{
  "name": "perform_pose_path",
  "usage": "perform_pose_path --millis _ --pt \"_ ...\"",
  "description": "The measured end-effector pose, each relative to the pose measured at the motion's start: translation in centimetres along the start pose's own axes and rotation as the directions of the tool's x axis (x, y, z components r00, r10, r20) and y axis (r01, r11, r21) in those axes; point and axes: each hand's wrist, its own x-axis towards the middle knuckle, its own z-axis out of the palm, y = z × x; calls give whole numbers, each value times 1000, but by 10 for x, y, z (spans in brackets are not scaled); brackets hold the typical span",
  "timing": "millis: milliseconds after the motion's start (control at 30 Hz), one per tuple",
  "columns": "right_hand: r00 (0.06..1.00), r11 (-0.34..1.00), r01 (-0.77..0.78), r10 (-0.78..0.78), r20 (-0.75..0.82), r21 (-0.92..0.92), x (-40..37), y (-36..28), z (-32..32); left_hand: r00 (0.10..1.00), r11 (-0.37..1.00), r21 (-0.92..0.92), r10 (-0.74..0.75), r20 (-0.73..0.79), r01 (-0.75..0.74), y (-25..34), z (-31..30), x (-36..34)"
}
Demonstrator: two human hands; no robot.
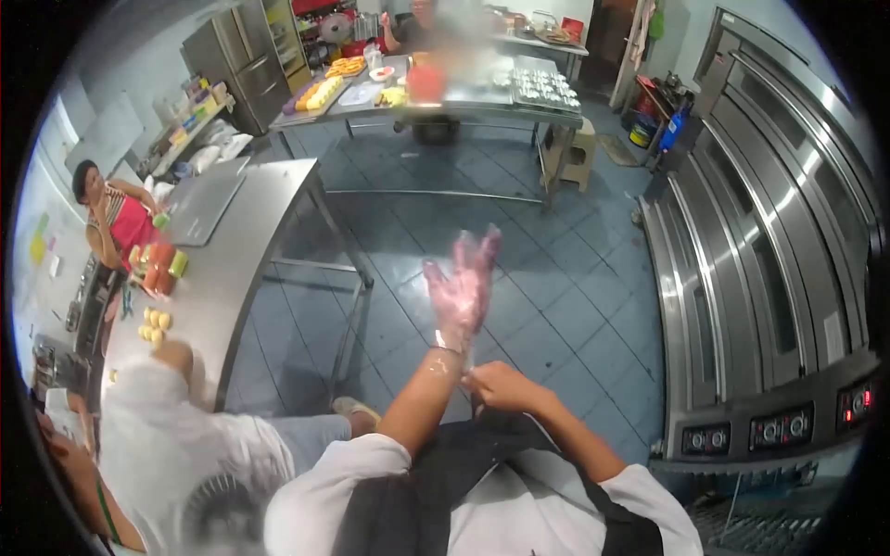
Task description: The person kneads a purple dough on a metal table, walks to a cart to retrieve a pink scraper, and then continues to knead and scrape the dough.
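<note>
My left hand [468, 287] is raised in front of me, fingers spread, inside a thin clear plastic glove [451, 339] that reaches down to the wrist. Close beside that wrist, my bare right hand [501, 385] has its fingers curled in and pinches the loose cuff of the glove. The fingertips of the right hand are partly hidden behind the cuff and the forearm.
On my left, a steel table [264, 218] bears small yellow pieces [156, 322] and stacked packages [159, 269]; a person in white leans there, another in red stands beyond. Trays of food [547, 88] lie on the far table. Steel ovens [765, 250] line the right.
</note>
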Motion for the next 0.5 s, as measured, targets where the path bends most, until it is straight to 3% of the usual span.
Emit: perform_pose_path --millis 67,167,267,400,500 --pt "998 999 43 -43 36 -8 41 5 -35 995 996 -52 75 59 -72 13 34 36" --pt "990 996 83 -78 115 -35 95 9 -84 973 982 18 185 137 -189 27 74 80" --pt "970 989 142 -130 204 -46 152 24 -121 883 801 435 230 410 -410 52 97 127" --pt "952 982 185 -173 253 -26 226 55 -143 792 754 421 209 574 -504 111 121 183" --pt "952 976 191 -159 260 -102 298 84 -169 807 702 483 227 545 -523 144 149 237"
